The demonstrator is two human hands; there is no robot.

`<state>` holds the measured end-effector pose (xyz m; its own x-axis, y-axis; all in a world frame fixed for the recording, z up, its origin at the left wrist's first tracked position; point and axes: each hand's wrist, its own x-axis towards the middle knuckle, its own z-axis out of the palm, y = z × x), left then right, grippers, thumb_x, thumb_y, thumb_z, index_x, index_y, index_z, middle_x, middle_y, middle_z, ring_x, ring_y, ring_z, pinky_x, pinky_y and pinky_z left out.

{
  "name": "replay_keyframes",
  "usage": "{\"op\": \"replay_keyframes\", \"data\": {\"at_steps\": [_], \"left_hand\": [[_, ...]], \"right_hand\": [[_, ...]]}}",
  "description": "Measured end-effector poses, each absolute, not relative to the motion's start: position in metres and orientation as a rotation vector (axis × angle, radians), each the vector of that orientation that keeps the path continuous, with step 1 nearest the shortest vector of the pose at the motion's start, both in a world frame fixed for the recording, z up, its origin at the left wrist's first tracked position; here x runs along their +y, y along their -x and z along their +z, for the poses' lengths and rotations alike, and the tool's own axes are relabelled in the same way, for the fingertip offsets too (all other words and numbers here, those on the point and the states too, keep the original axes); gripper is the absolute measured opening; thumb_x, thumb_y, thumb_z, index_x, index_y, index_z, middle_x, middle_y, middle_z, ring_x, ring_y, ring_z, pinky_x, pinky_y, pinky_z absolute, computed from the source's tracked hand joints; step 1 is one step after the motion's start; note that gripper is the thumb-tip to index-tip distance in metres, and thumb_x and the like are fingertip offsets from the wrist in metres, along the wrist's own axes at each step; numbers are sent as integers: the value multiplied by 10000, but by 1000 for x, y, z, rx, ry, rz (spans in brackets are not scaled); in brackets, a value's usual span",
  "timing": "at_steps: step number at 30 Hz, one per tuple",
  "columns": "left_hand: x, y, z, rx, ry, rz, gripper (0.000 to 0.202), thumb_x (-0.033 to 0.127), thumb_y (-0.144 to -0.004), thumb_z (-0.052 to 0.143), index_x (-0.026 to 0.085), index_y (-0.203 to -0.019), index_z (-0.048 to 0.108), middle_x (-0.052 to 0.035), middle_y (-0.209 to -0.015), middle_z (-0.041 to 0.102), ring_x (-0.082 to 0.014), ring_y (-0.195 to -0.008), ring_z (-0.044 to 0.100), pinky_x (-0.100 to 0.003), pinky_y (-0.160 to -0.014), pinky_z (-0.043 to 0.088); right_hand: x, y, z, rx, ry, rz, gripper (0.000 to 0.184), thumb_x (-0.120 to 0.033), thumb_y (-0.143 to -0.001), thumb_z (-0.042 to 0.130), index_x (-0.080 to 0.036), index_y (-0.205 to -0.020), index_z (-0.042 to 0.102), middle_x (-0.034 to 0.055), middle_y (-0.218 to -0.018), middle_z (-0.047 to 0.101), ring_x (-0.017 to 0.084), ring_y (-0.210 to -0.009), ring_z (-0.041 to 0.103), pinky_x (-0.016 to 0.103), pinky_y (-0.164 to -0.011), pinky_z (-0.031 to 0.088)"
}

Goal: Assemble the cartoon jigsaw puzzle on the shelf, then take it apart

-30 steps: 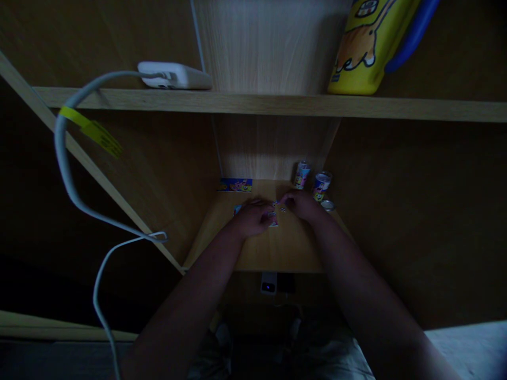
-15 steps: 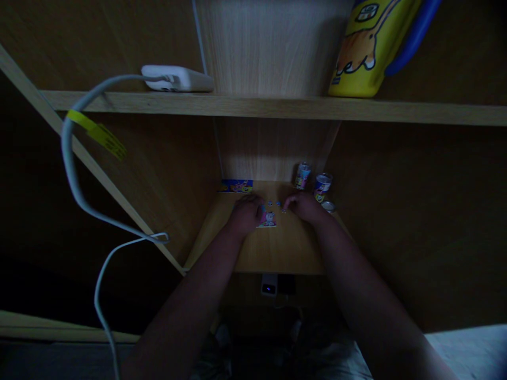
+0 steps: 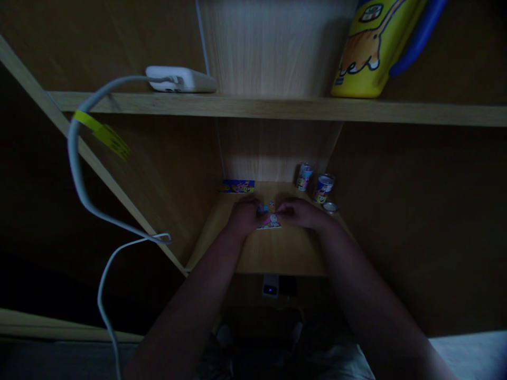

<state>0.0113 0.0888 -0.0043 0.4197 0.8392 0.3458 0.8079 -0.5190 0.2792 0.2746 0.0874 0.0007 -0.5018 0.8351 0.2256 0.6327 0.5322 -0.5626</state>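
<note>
A small, partly assembled jigsaw puzzle (image 3: 271, 221) with a pink and white cartoon print lies flat on the lower shelf. My left hand (image 3: 244, 214) rests over its left side, fingers curled and closed against it. At the upper right of the puzzle my right hand (image 3: 298, 212) is pinched closed on a tiny puzzle piece, mostly hidden by the fingertips. Between both hands, just beyond the puzzle, sits a loose puzzle piece (image 3: 272, 204). Dim light blurs the fine detail.
A cartoon picture card (image 3: 237, 187) lies at the back left. Two printed cans (image 3: 304, 177) (image 3: 324, 189) stand at the back right, near a round lid (image 3: 330, 208). Overhead, the upper shelf (image 3: 253, 107) bears a white charger (image 3: 182, 79) with a hanging cable and a yellow mug (image 3: 362, 66).
My right hand has moved left from the loose pieces to the puzzle's upper right edge. Fewer loose pieces show now. My left hand stays at the puzzle.
</note>
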Motion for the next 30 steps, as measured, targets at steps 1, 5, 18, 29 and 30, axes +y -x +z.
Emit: {"op": "replay_keyframes", "data": {"at_steps": [1, 5, 18, 29, 30], "left_hand": [[90, -11, -5, 1515, -2588, 689, 282, 523, -938, 827, 249, -980, 779, -89, -1207, 784, -342, -1232, 704, -469, -1043, 566], [93, -11, -7, 1525, -2597, 655, 305, 517, -943, 829, 236, -1044, 767, -101, -1255, 768, -352, -1261, 687, -480, -1060, 554], [91, -13, -9, 1585, -2579, 667, 264, 440, -1032, 721, 224, -1178, 757, -133, -1352, 757, -350, -1299, 678, -488, -1087, 537], [90, -15, -8, 1632, -2576, 628, 248, 425, -1041, 683, 217, -1157, 751, -141, -1362, 753, -356, -1291, 669, -509, -1085, 540], [90, -15, -7, 1629, -2575, 633, 253, 428, -1038, 685, 216, -1157, 753, -145, -1364, 751, -361, -1293, 668, -517, -1091, 537]], "right_hand": [[86, -273, 1, -2315, 1176, 617, 120, -296, -964, 818, -227, -1063, 822, 34, -1045, 850, 206, -935, 779, 311, -853, 575], [87, -272, -3, -2302, 1177, 663, 213, -332, -916, 863, -214, -1081, 802, 40, -1039, 830, 212, -935, 762, 318, -842, 563], [85, -263, -6, -2295, 1094, 653, 258, -324, -892, 885, -212, -1102, 785, 76, -1161, 800, 249, -1062, 743, 367, -951, 580], [84, -261, -4, -2365, 1144, 608, 304, -409, -858, 922, -206, -1002, 749, 44, -1070, 744, 232, -977, 682, 326, -852, 543], [84, -260, -5, -2363, 1140, 611, 285, -409, -878, 901, -207, -1004, 744, 41, -1061, 745, 225, -961, 677, 318, -837, 537]]}}
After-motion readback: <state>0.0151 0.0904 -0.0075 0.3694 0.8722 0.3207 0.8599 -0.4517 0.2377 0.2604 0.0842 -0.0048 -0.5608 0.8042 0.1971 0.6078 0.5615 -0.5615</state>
